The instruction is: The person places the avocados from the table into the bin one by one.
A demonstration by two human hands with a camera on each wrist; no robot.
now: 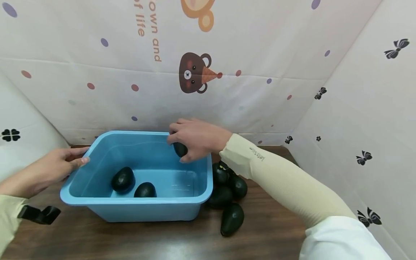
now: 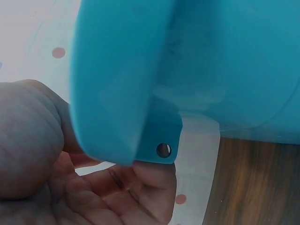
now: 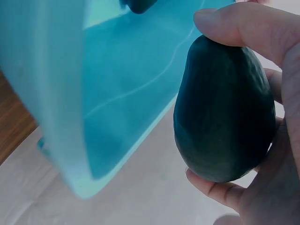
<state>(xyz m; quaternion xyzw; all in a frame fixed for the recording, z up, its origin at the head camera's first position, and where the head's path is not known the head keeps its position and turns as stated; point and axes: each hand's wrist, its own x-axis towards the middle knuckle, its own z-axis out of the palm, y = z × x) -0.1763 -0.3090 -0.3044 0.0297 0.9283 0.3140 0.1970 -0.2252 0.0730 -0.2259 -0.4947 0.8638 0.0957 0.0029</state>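
A dark green avocado is gripped between the thumb and fingers of my right hand, over the right back part of a blue plastic basin. My left hand holds the basin's left rim, thumb on top; in the left wrist view its fingers curl beneath the rim. Inside the basin lie two avocados, one at the left and one close to the front wall, the latter partly hidden by the rim.
To the right of the basin, several avocados lie in a group on the brown wooden table, partly under my right forearm. Patterned white sheets rise behind the table and along both sides. A black strap hangs from my left wrist.
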